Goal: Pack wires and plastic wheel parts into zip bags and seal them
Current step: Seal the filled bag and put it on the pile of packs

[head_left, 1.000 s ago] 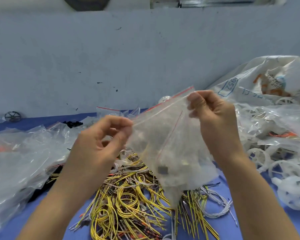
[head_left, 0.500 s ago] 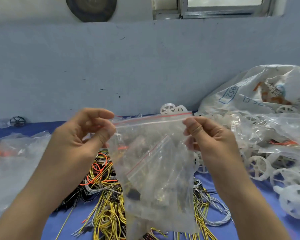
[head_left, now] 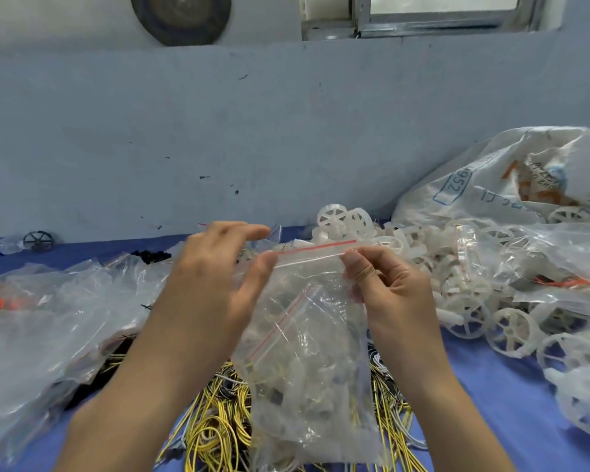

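- Zip bag [head_left: 307, 362]: clear, red-lined top strip, held up between 2 hands above yellow wires [head_left: 215, 434].
- Left hand [head_left: 215, 287]: thumb pressing strip's left end, fingers extended.
- Right hand [head_left: 389, 291]: pinching strip's right end.
- White plastic wheels [head_left: 511, 330]: heaped at right.

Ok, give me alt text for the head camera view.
Two hands hold up a clear zip bag by its red-lined top: left hand pinching one end, right hand the other. Below lie yellow wires; white plastic wheels are heaped at right on a blue table.
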